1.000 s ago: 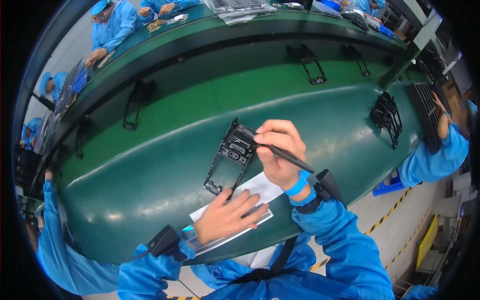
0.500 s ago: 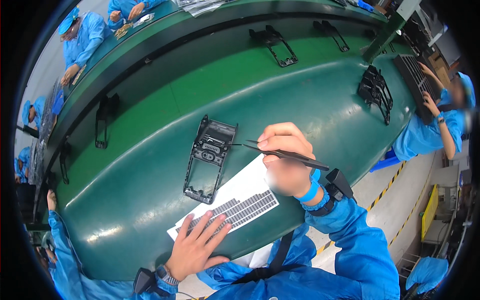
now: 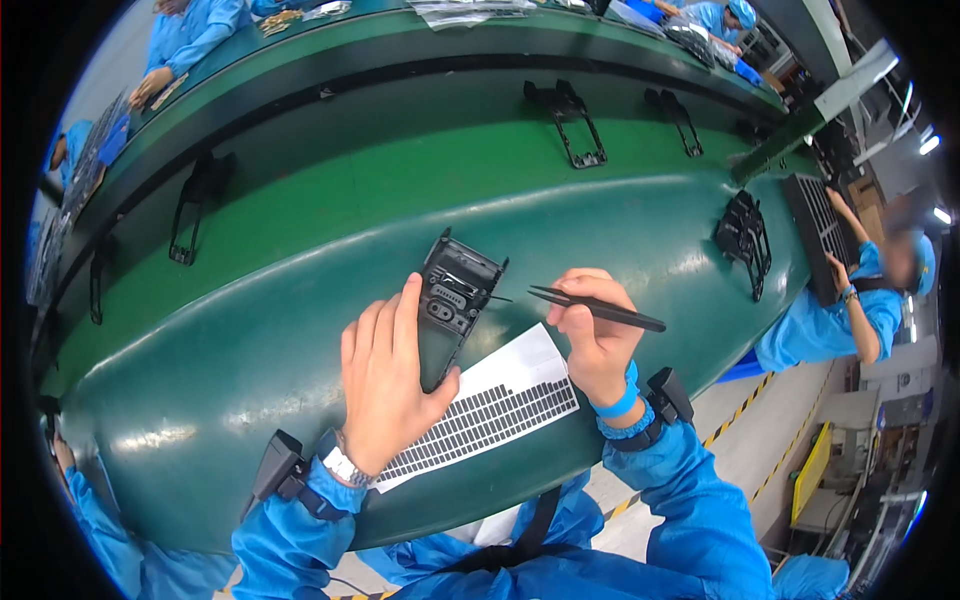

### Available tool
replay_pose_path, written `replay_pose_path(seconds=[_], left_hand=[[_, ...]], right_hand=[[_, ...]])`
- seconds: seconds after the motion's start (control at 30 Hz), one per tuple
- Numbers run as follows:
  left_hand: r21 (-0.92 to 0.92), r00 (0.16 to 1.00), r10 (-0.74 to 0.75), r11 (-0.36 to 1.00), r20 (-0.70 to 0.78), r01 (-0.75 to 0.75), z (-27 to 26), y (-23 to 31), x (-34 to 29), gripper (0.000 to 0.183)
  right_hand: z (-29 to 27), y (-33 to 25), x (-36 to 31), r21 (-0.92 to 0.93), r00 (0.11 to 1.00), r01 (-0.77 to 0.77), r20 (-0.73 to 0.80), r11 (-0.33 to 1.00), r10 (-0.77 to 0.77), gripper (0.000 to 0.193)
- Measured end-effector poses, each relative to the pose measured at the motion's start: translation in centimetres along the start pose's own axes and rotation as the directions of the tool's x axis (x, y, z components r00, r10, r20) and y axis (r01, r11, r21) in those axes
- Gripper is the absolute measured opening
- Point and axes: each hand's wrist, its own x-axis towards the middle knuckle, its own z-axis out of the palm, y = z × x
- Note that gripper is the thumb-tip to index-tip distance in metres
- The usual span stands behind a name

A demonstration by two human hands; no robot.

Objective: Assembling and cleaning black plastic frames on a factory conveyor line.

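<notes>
A black plastic phone-like frame (image 3: 455, 290) rests on the green table in front of me, tilted, with a thin dark wire (image 3: 502, 299) sticking out on its right. My left hand (image 3: 385, 385) grips its left side, fingers along the edge and thumb near the lower end, hiding much of the lower opening. In my right hand (image 3: 598, 345) are black tweezers (image 3: 625, 315), pinched between thumb and fingers. Their tips point left, slightly apart, a short gap from the wire. Under both hands lies a white sheet (image 3: 525, 355) with rows of small dark rectangular stickers.
More black frames lie on the green belt beyond, one at far left (image 3: 190, 205) and one further right (image 3: 572, 125). A black frame part (image 3: 743, 240) sits to my right, near a co-worker holding a black slotted tray (image 3: 820, 235). A post (image 3: 780, 150) rises there.
My left hand has moved up from the sticker sheet onto the black frame, which now sits more tilted. The tweezers have drawn back rightward from the wire. The view has also shifted.
</notes>
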Motion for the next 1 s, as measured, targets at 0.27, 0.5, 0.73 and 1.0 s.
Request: replay_pose_path(seconds=[0.27, 0.5, 0.73, 1.0], left_hand=[[-0.252, 0.989, 0.128, 0.962, 0.079, -0.104, -1.4, -5.2, 1.3, 0.092], [-0.065, 0.886, 0.458, 0.889, 0.069, -0.454, -0.3, -1.1, -3.4, 0.04], [-0.028, 0.849, 0.488, 0.869, 0.202, -0.494, 0.8, -0.6, -3.7, 0.029], [-0.043, 0.861, 0.471, 0.881, 0.194, -0.472, 1.6, -0.6, -3.5, 0.028]], right_hand=[[-0.9, -2.2, -1.1, -0.029, 0.968, -0.071, 0.24, 0.997, 0.076, 0.022], [-1.1, -4.4, -3.1, -0.36, 0.822, -0.204, 0.442, 0.91, 0.359, 0.016], [-1.4, -3.0, -4.6, -0.424, 0.832, -0.295, 0.327, 0.856, 0.449, 0.017], [-2.0, -2.6, -4.4, -0.493, 0.82, -0.228, 0.368, 0.84, 0.438, 0.014]])
